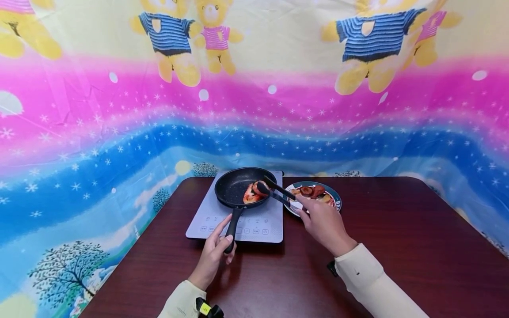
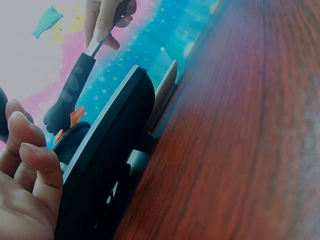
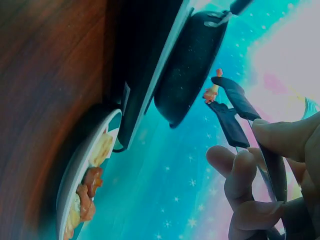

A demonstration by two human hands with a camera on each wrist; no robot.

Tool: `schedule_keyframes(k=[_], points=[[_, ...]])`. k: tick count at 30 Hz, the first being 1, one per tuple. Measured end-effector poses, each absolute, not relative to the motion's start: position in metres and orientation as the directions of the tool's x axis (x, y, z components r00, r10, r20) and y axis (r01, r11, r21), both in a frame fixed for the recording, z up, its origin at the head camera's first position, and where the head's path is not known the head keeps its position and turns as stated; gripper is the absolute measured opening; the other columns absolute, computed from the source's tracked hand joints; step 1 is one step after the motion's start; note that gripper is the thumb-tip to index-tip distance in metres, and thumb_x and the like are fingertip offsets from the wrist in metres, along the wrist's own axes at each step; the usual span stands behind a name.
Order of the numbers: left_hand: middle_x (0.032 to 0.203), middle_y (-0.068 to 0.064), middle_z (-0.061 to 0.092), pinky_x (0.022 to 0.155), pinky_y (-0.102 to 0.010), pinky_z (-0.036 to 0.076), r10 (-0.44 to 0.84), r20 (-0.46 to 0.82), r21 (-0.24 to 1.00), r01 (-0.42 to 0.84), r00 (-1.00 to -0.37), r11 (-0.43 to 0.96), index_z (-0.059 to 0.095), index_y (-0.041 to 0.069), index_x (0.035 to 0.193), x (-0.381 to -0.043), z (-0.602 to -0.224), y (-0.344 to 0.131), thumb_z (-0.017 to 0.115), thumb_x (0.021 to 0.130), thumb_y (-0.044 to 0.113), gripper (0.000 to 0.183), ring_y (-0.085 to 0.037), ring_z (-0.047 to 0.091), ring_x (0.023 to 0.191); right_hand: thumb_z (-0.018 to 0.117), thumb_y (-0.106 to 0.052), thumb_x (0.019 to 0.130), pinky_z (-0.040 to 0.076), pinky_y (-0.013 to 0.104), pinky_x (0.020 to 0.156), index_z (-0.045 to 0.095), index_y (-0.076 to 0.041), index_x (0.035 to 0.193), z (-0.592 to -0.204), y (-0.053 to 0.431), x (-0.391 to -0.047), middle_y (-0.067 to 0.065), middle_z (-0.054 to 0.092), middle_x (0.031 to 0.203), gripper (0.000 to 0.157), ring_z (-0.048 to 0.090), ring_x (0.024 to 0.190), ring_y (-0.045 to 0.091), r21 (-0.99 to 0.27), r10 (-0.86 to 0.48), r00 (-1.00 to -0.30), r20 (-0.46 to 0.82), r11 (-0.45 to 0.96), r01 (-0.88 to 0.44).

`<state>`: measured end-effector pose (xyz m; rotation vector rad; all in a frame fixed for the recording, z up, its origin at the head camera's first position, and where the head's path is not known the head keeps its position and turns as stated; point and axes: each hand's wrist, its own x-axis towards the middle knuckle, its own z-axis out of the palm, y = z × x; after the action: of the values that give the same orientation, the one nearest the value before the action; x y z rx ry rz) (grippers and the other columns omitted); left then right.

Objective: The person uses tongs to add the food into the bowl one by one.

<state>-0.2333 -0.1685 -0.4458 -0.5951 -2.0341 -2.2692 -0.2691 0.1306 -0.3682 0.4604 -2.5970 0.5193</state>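
Observation:
My left hand grips the black handle of a frying pan, which sits on a white induction cooker. With my right hand I hold black-tipped tongs over the pan's right side. Their tips pinch an orange-red piece of food, whose exact kind I cannot tell. The same piece of food shows between the tongs' tips in the right wrist view. In the left wrist view, curled fingers of the left hand appear beside the cooker's edge.
Right of the cooker stands a plate with a dark patterned rim, bearing several browned and yellowish food pieces. All stand toward the back of a dark red-brown wooden table. A printed bear cloth hangs behind.

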Motion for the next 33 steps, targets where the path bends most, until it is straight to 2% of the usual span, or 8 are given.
schedule_keyframes(k=[5,8,12,15,20,21,24,33], points=[[0.068,-0.008,0.051,0.048,-0.024,0.043,0.217,0.304,0.950,0.278,-0.928,-0.141,0.030,0.014,0.150,-0.233,-0.445,-0.168,0.047,0.100,0.018,0.053,-0.014,0.047,0.054,0.073,-0.024,0.086,0.040,0.028,0.051,0.061,-0.014,0.132,-0.373,0.126,-0.269,0.002,0.065,0.077,0.049,0.047,0.056,0.013,-0.236,-0.267,-0.818,0.510,0.871,-0.431],[0.068,-0.008,0.051,0.048,-0.024,0.043,0.212,0.302,0.951,0.278,-0.930,-0.136,0.030,0.014,0.150,-0.232,-0.445,-0.168,0.047,0.100,0.018,0.053,-0.014,0.047,0.054,0.072,-0.025,0.087,0.045,0.032,0.055,0.060,-0.014,0.133,-0.375,0.124,-0.269,0.004,0.069,0.087,0.048,0.055,0.063,0.016,-0.214,-0.287,-0.804,0.521,0.868,-0.448],[0.068,-0.008,0.051,0.047,-0.025,0.042,0.205,0.302,0.951,0.279,-0.931,-0.134,0.031,0.014,0.150,-0.231,-0.446,-0.168,0.047,0.100,0.017,0.052,-0.014,0.047,0.053,0.070,-0.027,0.089,0.051,0.038,0.065,0.058,-0.014,0.135,-0.376,0.123,-0.268,0.008,0.070,0.104,0.049,0.063,0.076,0.020,-0.228,-0.280,-0.810,0.515,0.866,-0.445],[0.067,-0.007,0.051,0.047,-0.024,0.042,0.210,0.312,0.948,0.287,-0.927,-0.139,0.031,0.013,0.150,-0.232,-0.445,-0.168,0.047,0.100,0.016,0.052,-0.014,0.047,0.053,0.071,-0.026,0.088,0.053,0.040,0.066,0.057,-0.014,0.136,-0.375,0.125,-0.268,0.010,0.069,0.107,0.051,0.062,0.076,0.021,-0.245,-0.258,-0.821,0.509,0.871,-0.425],[0.067,-0.007,0.051,0.048,-0.024,0.042,0.227,0.321,0.944,0.293,-0.919,-0.151,0.029,0.012,0.151,-0.232,-0.445,-0.167,0.047,0.100,0.016,0.054,-0.014,0.047,0.054,0.073,-0.025,0.087,0.048,0.035,0.055,0.056,-0.014,0.137,-0.370,0.132,-0.269,0.010,0.069,0.100,0.054,0.054,0.063,0.016,-0.289,-0.203,-0.855,0.477,0.883,-0.371],[0.067,-0.007,0.051,0.048,-0.024,0.042,0.227,0.322,0.944,0.293,-0.919,-0.152,0.029,0.012,0.151,-0.232,-0.445,-0.167,0.047,0.100,0.016,0.054,-0.014,0.047,0.054,0.072,-0.025,0.087,0.046,0.034,0.053,0.055,-0.013,0.138,-0.368,0.134,-0.270,0.010,0.068,0.093,0.054,0.052,0.060,0.016,-0.303,-0.191,-0.865,0.464,0.883,-0.357],[0.068,-0.007,0.051,0.048,-0.024,0.042,0.229,0.320,0.944,0.291,-0.919,-0.153,0.029,0.012,0.151,-0.232,-0.445,-0.167,0.047,0.100,0.017,0.054,-0.013,0.047,0.054,0.070,-0.025,0.089,0.044,0.035,0.053,0.054,-0.011,0.138,-0.363,0.142,-0.272,0.009,0.067,0.086,0.053,0.052,0.061,0.016,-0.328,-0.161,-0.884,0.439,0.887,-0.324],[0.067,-0.007,0.052,0.048,-0.023,0.042,0.220,0.318,0.945,0.290,-0.922,-0.151,0.030,0.012,0.150,-0.232,-0.445,-0.167,0.047,0.100,0.016,0.053,-0.013,0.048,0.054,0.061,-0.025,0.095,0.038,0.033,0.051,0.047,-0.007,0.142,-0.353,0.169,-0.278,0.017,0.066,0.107,0.053,0.051,0.062,0.019,-0.419,-0.073,-0.936,0.344,0.880,-0.223]])
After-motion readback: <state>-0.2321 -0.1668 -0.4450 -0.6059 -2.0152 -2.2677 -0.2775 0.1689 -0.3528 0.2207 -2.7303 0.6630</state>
